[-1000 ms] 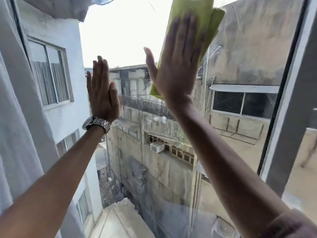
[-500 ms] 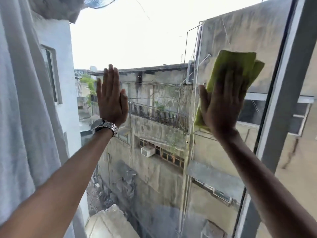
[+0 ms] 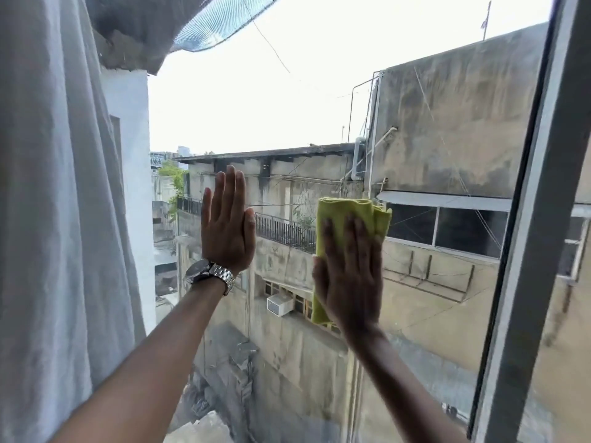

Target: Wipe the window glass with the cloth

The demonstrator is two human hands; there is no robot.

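Note:
The window glass fills the middle of the view, with buildings and sky behind it. My right hand lies flat against the pane, pressing a folded yellow-green cloth onto it; the cloth shows above my fingers and below my thumb. My left hand rests flat on the glass to the left of the cloth, fingers straight and together, holding nothing. A metal watch sits on that wrist.
A white curtain hangs down the left side, close to my left arm. The grey window frame runs top to bottom at the right, a little beyond the cloth.
My right hand has slid the cloth down the glass from the top and then leftwards, closer to my left hand. The left hand has stayed flat on the pane.

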